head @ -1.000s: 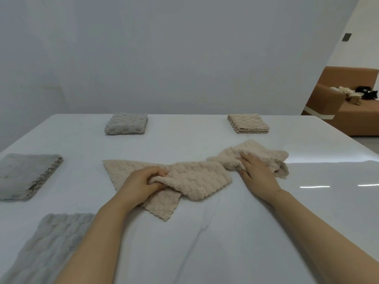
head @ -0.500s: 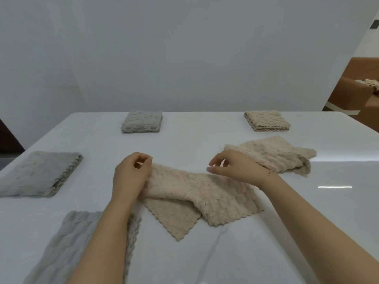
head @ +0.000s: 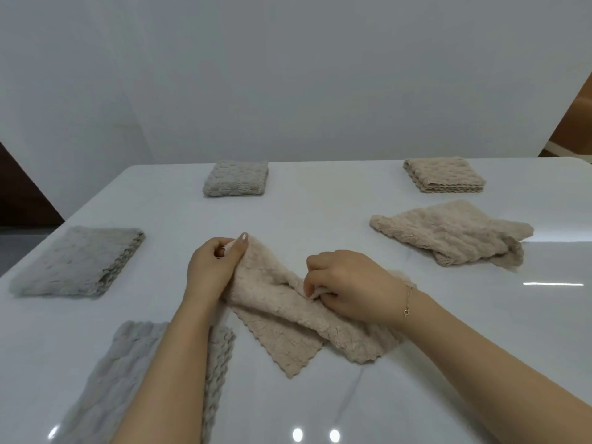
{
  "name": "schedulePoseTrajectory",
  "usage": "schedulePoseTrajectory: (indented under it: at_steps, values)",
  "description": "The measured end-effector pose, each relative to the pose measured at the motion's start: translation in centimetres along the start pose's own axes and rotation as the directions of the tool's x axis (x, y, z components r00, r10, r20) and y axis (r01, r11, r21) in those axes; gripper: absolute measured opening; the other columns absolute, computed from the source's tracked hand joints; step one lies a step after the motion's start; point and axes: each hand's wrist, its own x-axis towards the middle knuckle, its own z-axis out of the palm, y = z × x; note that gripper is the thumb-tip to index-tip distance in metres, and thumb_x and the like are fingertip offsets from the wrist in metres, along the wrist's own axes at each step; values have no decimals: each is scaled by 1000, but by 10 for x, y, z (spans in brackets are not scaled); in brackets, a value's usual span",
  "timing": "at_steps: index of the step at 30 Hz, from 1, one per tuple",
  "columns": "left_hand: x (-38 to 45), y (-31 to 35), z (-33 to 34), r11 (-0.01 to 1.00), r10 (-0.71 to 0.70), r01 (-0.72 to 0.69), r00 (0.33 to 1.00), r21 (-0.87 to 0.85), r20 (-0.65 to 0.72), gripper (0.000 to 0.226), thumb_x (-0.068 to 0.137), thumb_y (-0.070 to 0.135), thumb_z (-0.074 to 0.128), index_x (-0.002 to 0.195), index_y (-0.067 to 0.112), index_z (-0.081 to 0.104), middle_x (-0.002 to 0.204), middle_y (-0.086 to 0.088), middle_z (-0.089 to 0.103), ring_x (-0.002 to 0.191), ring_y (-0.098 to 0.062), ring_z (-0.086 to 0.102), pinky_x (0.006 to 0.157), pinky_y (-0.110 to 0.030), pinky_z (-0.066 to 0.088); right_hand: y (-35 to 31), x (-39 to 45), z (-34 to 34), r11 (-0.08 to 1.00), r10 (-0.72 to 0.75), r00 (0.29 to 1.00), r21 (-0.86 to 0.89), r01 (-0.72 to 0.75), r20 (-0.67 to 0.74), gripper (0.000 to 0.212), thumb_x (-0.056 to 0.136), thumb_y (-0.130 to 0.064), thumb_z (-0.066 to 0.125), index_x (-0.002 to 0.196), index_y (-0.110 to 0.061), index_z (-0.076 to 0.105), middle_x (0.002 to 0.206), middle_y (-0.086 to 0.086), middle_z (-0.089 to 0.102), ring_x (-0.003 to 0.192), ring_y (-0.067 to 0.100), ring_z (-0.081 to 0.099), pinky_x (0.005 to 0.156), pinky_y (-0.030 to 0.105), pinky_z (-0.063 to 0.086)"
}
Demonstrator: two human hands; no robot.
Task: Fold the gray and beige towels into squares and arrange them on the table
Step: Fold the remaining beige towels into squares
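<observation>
Both hands pinch the rumpled beige fleece towel (head: 288,318) mid-table — left hand (head: 213,267) at its far corner, right hand (head: 346,283) at an edge fold; best pull taut, corners matched, before creasing.

White table (head: 320,213): 3 gray towels (head: 235,178) (head: 77,261) (head: 134,379), 3 beige towels (head: 443,175) (head: 455,235) (head: 288,322).

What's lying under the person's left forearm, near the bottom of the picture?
A gray towel spread on the white table. The left forearm crosses over it, hiding a strip of the cloth; its near end runs out of view.
</observation>
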Motion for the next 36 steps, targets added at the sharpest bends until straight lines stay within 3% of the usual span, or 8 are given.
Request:
schedulePoseTrajectory:
  at_steps: [4, 10, 14, 19, 21, 25, 30, 36]
  values:
    - [-5, 8, -4, 986, -73, 81, 996, -145, 61, 36, 84, 45, 66, 87, 10, 64, 85, -1, 66, 76, -12, 61, 66, -24, 48, -17, 0, -4, 996, -28, 997, 88, 22, 68, 18, 79, -8, 60, 87, -18, 73, 78, -4, 57, 69, 14, 54, 60, 34, 47]
    - [-9, 23, -9, 829, -138, 281, 941, -483, 310, 16, 90, 27, 61, 89, 12, 59, 75, -2, 69, 67, -12, 67, 60, -24, 56, -34, 0, -27, 811, 176, 923, 481, -332, 342, 21, 91, -30, 57, 87, -18, 74, 84, -5, 69, 76, 7, 63, 74, 20, 50]
    - [-14, 32, -8, 658, 30, 252, 933, -710, 358, 28, 86, 27, 59, 107, 9, 58, 91, -5, 68, 86, -17, 64, 74, -28, 58, -17, 1, -43, 455, 164, 847, 723, -520, 505, 22, 95, -21, 56, 101, -5, 70, 89, 17, 71, 76, 26, 71, 73, 33, 58]
    - [-25, 47, -16, 442, 211, 368, 844, -818, 493, 72, 76, 29, 75, 135, 0, 48, 131, -18, 56, 124, -28, 53, 104, -43, 43, -1, 2, -49, 417, 462, 854, 791, -449, 241, 19, 90, -27, 63, 89, -9, 69, 81, 3, 70, 74, 20, 67, 58, 35, 54]
    - [-30, 56, -19, 439, 275, 376, 808, -816, 521, 75, 73, 29, 78, 136, 2, 48, 134, -18, 54, 125, -30, 52, 103, -43, 44, 4, 3, -45, 415, 524, 841, 821, -393, 138, 16, 89, -31, 64, 102, -23, 68, 97, -14, 68, 93, 8, 63, 76, 34, 55]
    - [-40, 82, -19, 497, 331, 344, 774, -797, 540, 70, 65, 31, 84, 125, 6, 59, 122, -16, 62, 113, -29, 60, 94, -40, 51, 3, 13, -52, 370, 283, 939, 881, -297, 197, 44, 88, -19, 51, 126, -40, 52, 132, -22, 53, 127, -3, 44, 105, 28, 36]
    - [-46, 125, -27, 642, 370, 170, 786, -748, 496, 41, 68, 43, 79, 99, 19, 66, 106, -6, 66, 103, -23, 62, 92, -40, 49, -3, 20, -73, 396, 253, 954, 883, -252, 159, 35, 84, -9, 49, 115, -4, 63, 113, 10, 67, 107, 16, 61, 97, 29, 46]
    - [-44, 176, -53, 655, 359, -1, 880, -756, 310, 19, 84, 15, 60, 102, 22, 57, 83, 4, 71, 73, -10, 68, 63, -23, 56, 2, 5, -123, 475, 280, 957, 856, -205, 74, 26, 93, -22, 58, 96, 3, 62, 93, 6, 61, 92, 15, 57, 92, 28, 43]
